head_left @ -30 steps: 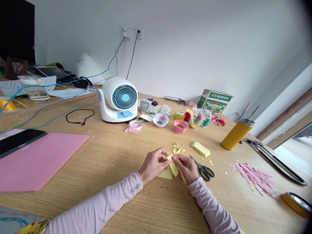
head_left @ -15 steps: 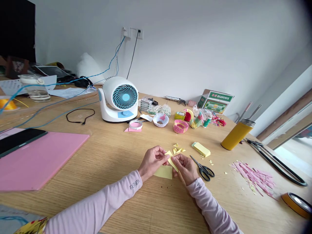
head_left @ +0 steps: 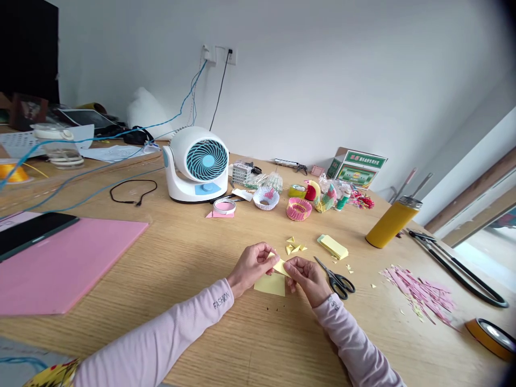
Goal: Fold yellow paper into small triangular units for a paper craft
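Observation:
Between my two hands is a small strip of yellow paper [head_left: 279, 265], raised a little above the table. My left hand [head_left: 252, 267] pinches its left end with thumb and fingers. At the other end, my right hand [head_left: 305, 276] grips the paper the same way. A flat yellow sheet [head_left: 269, 285] lies on the table under my hands, partly covered by them. Just beyond sit several small folded yellow paper triangles [head_left: 295, 249]. Black-handled scissors [head_left: 338, 282] rest right of my right hand, with a stack of yellow paper slips [head_left: 334, 246] behind them.
A white fan [head_left: 197, 166] stands at the back. Round folded-paper rings, one white [head_left: 266, 198] and one pink [head_left: 299, 209], sit mid-table. Pink paper scraps [head_left: 421, 293], a yellow tumbler [head_left: 393, 223] and a tape roll [head_left: 492, 338] are on the right. A pink board [head_left: 92, 252] lies left.
The yellow paper strip has turned from steeply slanted to flatter between my fingers. My right hand has shifted slightly; the things on the table have stayed put.

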